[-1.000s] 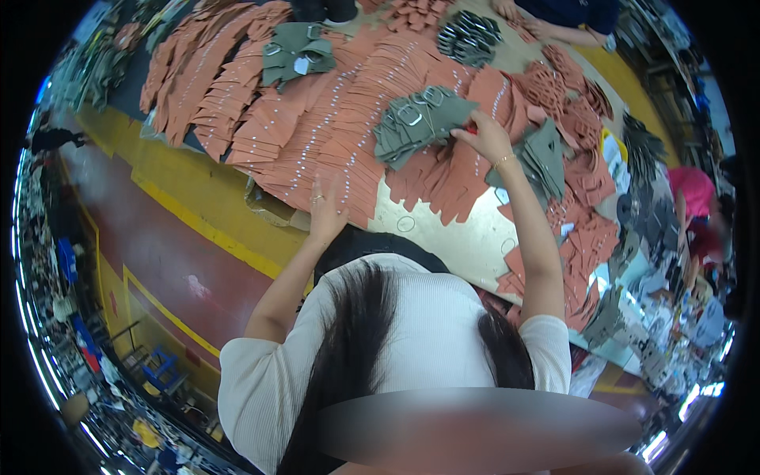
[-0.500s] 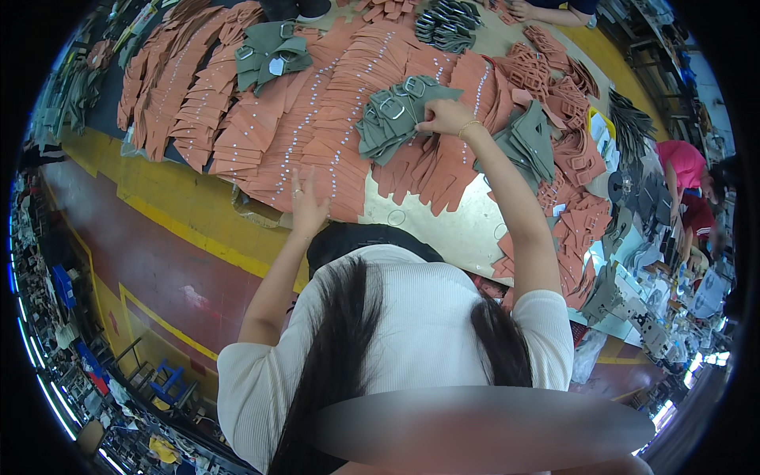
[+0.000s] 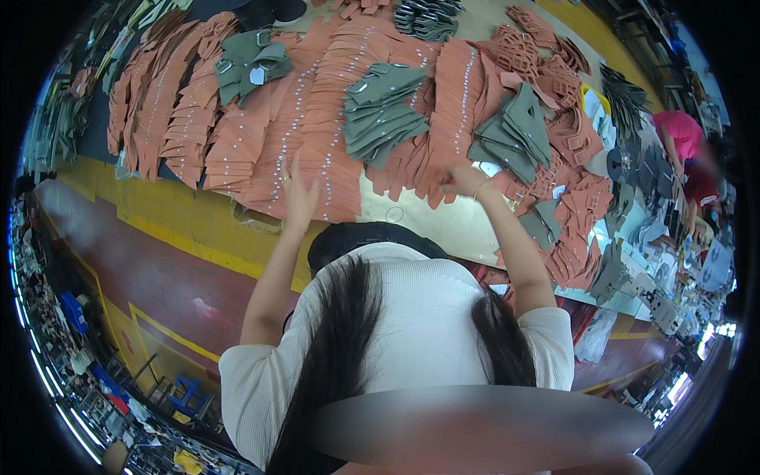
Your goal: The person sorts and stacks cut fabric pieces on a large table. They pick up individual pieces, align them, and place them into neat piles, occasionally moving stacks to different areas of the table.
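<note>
Left of centre, your left hand (image 3: 301, 199) splays wide over the orange pieces (image 3: 317, 111); right of centre, your right hand (image 3: 465, 182) curls beside more of them, its grip impossible to tell! Green pieces (image 3: 384, 120) lie fanned atop the orange, upper centre.

No words, numbers, brands or signs can be read; a small white patch (image 3: 256, 75) is seen on the upper-left green stack (image 3: 247, 55), but no print can be made out
</note>
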{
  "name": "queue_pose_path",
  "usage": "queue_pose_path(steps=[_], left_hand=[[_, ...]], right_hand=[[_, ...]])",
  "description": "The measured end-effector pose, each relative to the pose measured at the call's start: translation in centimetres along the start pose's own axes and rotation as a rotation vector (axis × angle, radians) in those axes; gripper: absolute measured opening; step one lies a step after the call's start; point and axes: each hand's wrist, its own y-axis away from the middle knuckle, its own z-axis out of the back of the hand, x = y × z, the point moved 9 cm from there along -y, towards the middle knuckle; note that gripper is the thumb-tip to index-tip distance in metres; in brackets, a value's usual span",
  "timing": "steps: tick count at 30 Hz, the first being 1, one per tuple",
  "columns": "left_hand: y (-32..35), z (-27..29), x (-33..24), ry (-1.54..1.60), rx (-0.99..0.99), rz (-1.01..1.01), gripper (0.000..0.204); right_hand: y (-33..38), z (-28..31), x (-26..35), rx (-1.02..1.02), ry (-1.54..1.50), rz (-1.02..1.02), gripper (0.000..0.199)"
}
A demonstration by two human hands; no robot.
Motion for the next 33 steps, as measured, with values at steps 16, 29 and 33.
queue_pose_path(steps=[16, 29, 33], left_hand=[[-20.0, -11.6, -6.9, -0.034, 0.261, -0.128, 0.068], [-15.8, -13.5, -9.4, -0.397, 0.212, -0.404, 0.068], [-15.9, -12.7, -8.4, -0.136, 0.270, -0.394, 0.062]], right_hand=[[-1.4, 7.9, -1.1, -0.755, -0.297, -0.083, 0.029], [-17.4, 8.9, 0.6, -0.170, -1.575, -0.397, 0.060], [-17.6, 8.6, -0.6, -0.243, -1.411, -0.514, 0.053]])
